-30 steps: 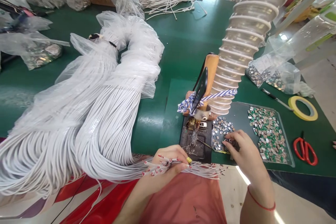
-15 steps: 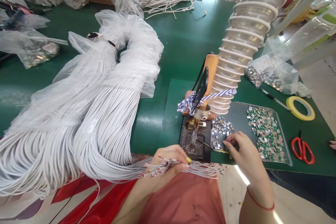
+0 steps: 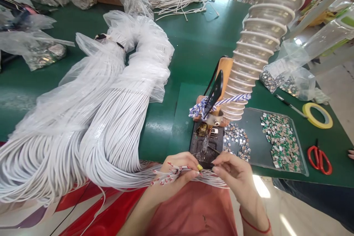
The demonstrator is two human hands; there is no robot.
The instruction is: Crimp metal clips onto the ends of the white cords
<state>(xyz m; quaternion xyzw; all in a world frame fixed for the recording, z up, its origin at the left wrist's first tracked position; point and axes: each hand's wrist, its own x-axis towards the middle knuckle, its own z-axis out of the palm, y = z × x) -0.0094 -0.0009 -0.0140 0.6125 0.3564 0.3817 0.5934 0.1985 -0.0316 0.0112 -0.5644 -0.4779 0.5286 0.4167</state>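
My left hand (image 3: 179, 171) is closed around a bunch of thin white cables (image 3: 166, 177), whose stripped ends show red and white wire tips. A small yellow piece (image 3: 200, 167) shows at its thumb and fingertips; whether it is held or wrapped on a finger I cannot tell. Just right of it, my right hand (image 3: 235, 171) has thumb and fingers brought together in a pinch, and what is between them is too small to name. Behind both hands is a dark metal base (image 3: 203, 151) with solder-like scraps. Small metal connectors (image 3: 238, 140) lie beside it.
A clear ribbed hose (image 3: 261, 40) rises behind an orange upright handle (image 3: 225, 72) tied with striped cord. Green-and-metal connectors (image 3: 282, 142) lie in a shallow tray (image 3: 256, 147). Red scissors (image 3: 319, 159) and yellow tape (image 3: 317, 115) sit right. A large wrapped cable bundle (image 3: 116, 129) covers the left.
My right hand has moved left from the small connectors to beside my left hand's fingertips. The left hand keeps its grip on the cables. The view has shifted slightly.
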